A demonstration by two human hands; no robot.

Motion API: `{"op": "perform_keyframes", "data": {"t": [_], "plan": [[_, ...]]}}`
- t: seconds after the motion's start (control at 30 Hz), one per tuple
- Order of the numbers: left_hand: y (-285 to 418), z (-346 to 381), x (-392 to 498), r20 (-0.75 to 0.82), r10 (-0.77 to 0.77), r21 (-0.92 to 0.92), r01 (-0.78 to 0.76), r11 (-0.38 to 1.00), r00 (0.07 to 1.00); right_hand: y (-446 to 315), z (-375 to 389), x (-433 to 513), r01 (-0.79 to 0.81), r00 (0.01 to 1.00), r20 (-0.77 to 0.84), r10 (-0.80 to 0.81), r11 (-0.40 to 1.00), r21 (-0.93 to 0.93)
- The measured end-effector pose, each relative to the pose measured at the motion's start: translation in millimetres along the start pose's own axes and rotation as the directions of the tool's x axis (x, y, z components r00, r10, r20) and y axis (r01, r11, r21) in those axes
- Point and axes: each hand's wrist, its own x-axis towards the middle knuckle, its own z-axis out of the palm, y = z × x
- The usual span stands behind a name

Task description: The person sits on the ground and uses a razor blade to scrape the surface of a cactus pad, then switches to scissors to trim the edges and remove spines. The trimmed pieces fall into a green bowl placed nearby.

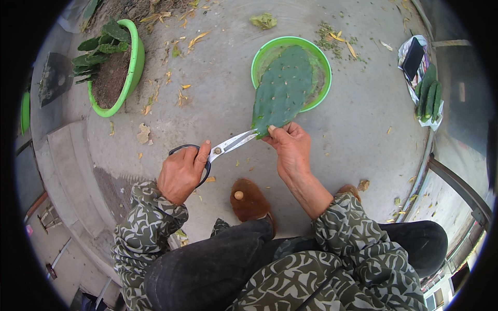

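A large flat prickly pear cactus pad (284, 83) spans the space between my right hand and a green-rimmed basin (325, 95) on the floor. My right hand (291, 144) pinches the pad's near end between thumb and fingers. Scissors (232, 143) with black handles are gripped in my left hand (183, 173). Their blade tips reach the pad's lower left edge, close to my right thumb. Small spine spots dot the pad's face, which covers much of the basin's inside.
A green pot (136, 70) with soil and several cactus pads (97, 48) stands at the left. At the right lie cucumbers (429, 95) and a dark phone (413, 59) on a plastic bag. Dry leaves litter the concrete floor (218, 89). A brown slipper (249, 204) is below my hands.
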Motion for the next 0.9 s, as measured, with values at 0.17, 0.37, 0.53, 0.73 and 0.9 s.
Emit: {"op": "perform_keyframes", "data": {"t": [0.17, 0.37, 0.53, 0.73, 0.9], "plan": [[-2, -1, 2, 0.062, 0.028, 0.033, -0.030, 0.999, 0.998, 0, -3, 1, 0.001, 1.000, -0.007, -0.001, 1.000, 0.001], [2, 6, -3, 0.120, 0.010, -0.117, 0.004, 0.993, 0.993, 2, -8, 2, 0.027, 0.999, -0.018, -0.028, 1.000, -0.015], [15, 19, -9, 0.175, -0.331, -0.749, 0.344, 0.566, 0.927, -3, -11, 1, 0.017, 0.999, -0.027, -0.018, 0.999, -0.048], [26, 19, -7, 0.116, -0.319, -0.699, 0.306, 0.646, 0.940, -8, -20, -1, 0.020, 0.999, -0.042, -0.022, 0.998, -0.053], [53, 12, -1, 0.206, -0.257, -0.666, 0.328, 0.670, 0.944, -6, -31, 2, 0.019, 1.000, -0.007, -0.019, 0.998, -0.053]]}}
